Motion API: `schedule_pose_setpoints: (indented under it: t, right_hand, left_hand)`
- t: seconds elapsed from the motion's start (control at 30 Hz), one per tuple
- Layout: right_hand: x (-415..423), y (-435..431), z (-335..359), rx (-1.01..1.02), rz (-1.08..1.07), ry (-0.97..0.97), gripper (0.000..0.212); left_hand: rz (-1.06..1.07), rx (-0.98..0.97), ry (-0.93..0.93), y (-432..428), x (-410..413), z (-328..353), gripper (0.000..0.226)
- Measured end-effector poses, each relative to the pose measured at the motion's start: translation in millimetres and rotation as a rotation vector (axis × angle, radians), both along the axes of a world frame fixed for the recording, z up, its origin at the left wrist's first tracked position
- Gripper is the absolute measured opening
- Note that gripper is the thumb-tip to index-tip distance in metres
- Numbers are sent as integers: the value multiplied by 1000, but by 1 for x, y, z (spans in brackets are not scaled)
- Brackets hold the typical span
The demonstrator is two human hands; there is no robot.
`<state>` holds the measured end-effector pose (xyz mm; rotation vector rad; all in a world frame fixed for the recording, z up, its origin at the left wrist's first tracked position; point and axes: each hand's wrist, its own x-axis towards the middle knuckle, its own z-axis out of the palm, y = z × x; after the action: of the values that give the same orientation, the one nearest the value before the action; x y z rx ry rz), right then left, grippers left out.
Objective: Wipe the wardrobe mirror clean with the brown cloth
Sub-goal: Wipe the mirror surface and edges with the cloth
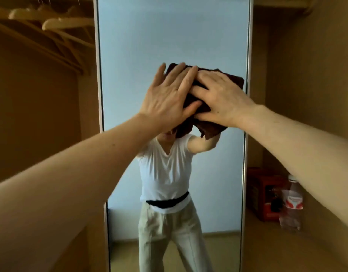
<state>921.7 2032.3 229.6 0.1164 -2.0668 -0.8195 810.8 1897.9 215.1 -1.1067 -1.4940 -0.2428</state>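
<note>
Wooden hangers (67,23) hang inside the brown wardrobe (306,85)

Dim, warm light; soft overall focus, motion-blurred fingertips, wide-angle bending at the edges.

The person, arms (71,173) bare, wears a white V-neck T-shirt (165,171), black waistband (167,202) and pale beige trousers (169,238).
</note>
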Motion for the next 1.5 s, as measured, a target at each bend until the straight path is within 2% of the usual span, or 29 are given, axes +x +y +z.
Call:
schedule_pose_setpoints:
  t: [0.1,0.23,0.33,0.47,0.6,0.73,0.93,1.0,1.1,1.2,1.27,1.37,1.5]
  right_hand:
    - [2,2,11,-8,29,-60,63]
    - [-3,5,0,-56,59,-48,67]
    - [-4,12,-12,-37,53,-28,65]
    - [-2,12,-46,-53,60,8,63]
    - [-5,9,-83,-48,64,14,64]
    - [-3,22,-25,18,8,-8,70]
    - [-9,21,113,-65,2,67,78]
    - [-14,19,119,-99,19,123,79]
    - [-18,20,72,-78,53,237,73]
    - [-19,31,2,-16,116,175,70]
    - [-16,42,-10,33,136,132,72]
    - [-11,48,44,121,79,179,73]
    - [-4,58,146,36,-57,222,80]
  left_hand:
    - [62,-27,-40,-3,1,5,73]
    - [128,8,-130,1,19,-7,69]
    - [122,56,-115,10,20,-22,65]
    - [-1,89,17,14,10,-52,59]
    - [-64,1,146,11,-13,-73,55]
    - [-82,-26,153,12,-18,-19,58]
    - [-8,37,66,19,-14,120,69]
    - [-32,53,54,22,-15,132,67]
    - [-101,59,107,22,-12,94,66]
    - [-138,-65,219,20,-24,35,67]
    - [-113,-127,256,18,-32,27,69]
    - [-70,-107,286,25,-23,78,71]
    - [3,52,153,46,-9,166,74]
